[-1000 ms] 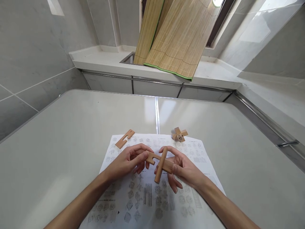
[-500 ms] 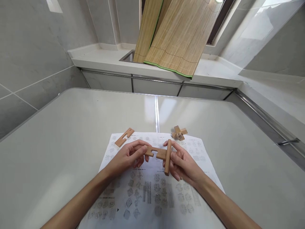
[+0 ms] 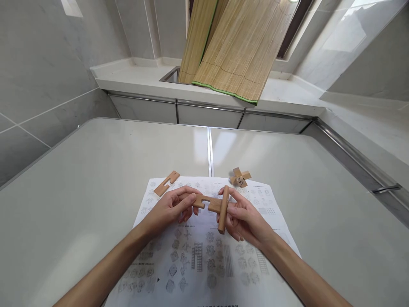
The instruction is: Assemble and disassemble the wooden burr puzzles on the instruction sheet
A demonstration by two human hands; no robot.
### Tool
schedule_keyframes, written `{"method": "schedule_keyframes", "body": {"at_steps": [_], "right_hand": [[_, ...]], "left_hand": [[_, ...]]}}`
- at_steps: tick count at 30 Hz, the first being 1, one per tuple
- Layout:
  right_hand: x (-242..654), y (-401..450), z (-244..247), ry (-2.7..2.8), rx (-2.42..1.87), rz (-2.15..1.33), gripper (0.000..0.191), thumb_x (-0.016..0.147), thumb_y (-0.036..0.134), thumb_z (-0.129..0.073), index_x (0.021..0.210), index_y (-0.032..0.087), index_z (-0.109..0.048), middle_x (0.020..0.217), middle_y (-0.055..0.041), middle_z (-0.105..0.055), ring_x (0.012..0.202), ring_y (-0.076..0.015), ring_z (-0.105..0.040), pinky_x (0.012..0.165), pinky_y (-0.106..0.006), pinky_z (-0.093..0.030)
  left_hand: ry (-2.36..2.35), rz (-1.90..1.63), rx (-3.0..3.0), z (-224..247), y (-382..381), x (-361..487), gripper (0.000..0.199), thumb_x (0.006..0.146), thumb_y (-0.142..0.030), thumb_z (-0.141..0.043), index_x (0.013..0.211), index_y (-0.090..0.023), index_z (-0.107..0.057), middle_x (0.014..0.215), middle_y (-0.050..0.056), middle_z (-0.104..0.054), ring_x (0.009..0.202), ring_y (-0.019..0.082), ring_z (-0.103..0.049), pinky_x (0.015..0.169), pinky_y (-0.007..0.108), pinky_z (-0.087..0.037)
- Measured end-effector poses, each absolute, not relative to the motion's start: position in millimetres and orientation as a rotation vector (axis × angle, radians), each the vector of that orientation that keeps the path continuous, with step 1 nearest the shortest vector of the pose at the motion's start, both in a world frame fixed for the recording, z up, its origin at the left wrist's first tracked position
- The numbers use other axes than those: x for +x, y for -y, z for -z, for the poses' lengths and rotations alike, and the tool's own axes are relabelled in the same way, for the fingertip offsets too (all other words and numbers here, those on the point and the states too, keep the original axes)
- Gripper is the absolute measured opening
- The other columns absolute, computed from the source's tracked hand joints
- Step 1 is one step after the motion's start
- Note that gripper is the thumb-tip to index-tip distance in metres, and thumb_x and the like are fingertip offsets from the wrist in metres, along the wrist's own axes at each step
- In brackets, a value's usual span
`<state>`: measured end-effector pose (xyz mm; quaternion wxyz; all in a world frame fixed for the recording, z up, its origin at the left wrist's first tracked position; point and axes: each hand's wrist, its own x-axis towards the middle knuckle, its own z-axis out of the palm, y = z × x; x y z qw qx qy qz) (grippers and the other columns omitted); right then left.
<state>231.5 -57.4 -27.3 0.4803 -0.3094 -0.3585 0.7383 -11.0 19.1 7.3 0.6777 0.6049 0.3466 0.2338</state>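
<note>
Between my hands, above the printed sheet (image 3: pixel 188 273), is a flat notched wooden puzzle piece (image 3: pixel 213 205) with a cut-out in its edge. My left hand (image 3: pixel 177 207) pinches its left end between thumb and fingers. A second wooden puzzle piece (image 3: pixel 223 213), seen edge-on as a bar, crosses the right part of the notched one. My right hand (image 3: pixel 244 217) grips both near this crossing. Whether the two are interlocked, I cannot tell. Another notched piece (image 3: pixel 161 189) lies at the sheet's upper left corner.
An assembled cross-shaped wooden puzzle (image 3: pixel 240 178) marked with a G sits at the sheet's upper right edge. The pale table (image 3: pixel 96 170) has a metal seam down its middle. Behind it, a bamboo mat (image 3: pixel 236 55) hangs over a white counter (image 3: pixel 137 79) with a sink.
The bar-like piece has shifted slightly left and tilts a little more. Both hands keep their hold with barely any movement.
</note>
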Motion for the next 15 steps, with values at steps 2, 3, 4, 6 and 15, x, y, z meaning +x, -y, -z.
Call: {"method": "schedule_keyframes", "body": {"at_steps": [2,3,4,6,15], "right_hand": [[231.7,57.6,28.3,0.876,-0.747,-1.802,0.038,0.099,0.035,-0.071,0.127,0.024,-0.048,0.054,0.0058,-0.067,0.037,-0.0112,-0.052,0.044,-0.020,-0.040],[231.7,57.8,28.1,0.879,-0.743,-1.804,0.037,0.099,0.035,-0.071,0.126,0.024,-0.048,0.053,0.0064,-0.066,0.037,-0.0106,-0.051,0.044,-0.020,-0.040],[231.7,58.0,27.5,0.884,-0.738,-1.805,0.035,0.099,0.035,-0.071,0.124,0.024,-0.049,0.053,0.0069,-0.065,0.036,-0.0100,-0.049,0.044,-0.020,-0.040],[231.6,58.4,26.1,0.900,-0.733,-1.802,0.033,0.099,0.036,-0.072,0.121,0.024,-0.049,0.052,0.0075,-0.065,0.035,-0.0089,-0.046,0.045,-0.019,-0.039],[229.2,58.3,27.0,0.895,-0.732,-1.777,0.035,0.097,0.037,-0.075,0.118,0.025,-0.049,0.052,0.0096,-0.062,0.033,-0.0064,-0.037,0.040,-0.016,-0.030]], "left_hand": [[-0.785,-0.521,1.364,-6.5,-19.2,-11.3,0.042,0.100,-0.056,-0.063,0.113,-0.016,-0.068,0.069,-0.002,-0.061,0.055,0.010,-0.047,0.053,0.024,-0.037],[-0.789,-0.517,1.366,-6.1,-19.2,-11.5,0.042,0.100,-0.056,-0.063,0.113,-0.017,-0.068,0.069,-0.002,-0.062,0.055,0.010,-0.047,0.053,0.024,-0.037],[-0.791,-0.515,1.369,-5.9,-19.3,-11.6,0.042,0.100,-0.056,-0.063,0.113,-0.017,-0.068,0.069,-0.001,-0.062,0.055,0.010,-0.047,0.053,0.024,-0.037],[-0.790,-0.506,1.372,-5.7,-19.4,-11.6,0.041,0.100,-0.056,-0.063,0.113,-0.017,-0.068,0.070,-0.001,-0.062,0.055,0.010,-0.046,0.053,0.024,-0.037],[-0.805,-0.503,1.389,-5.1,-18.7,-11.7,0.038,0.101,-0.054,-0.062,0.112,-0.019,-0.069,0.070,-0.002,-0.063,0.055,0.009,-0.046,0.055,0.024,-0.037]]}}
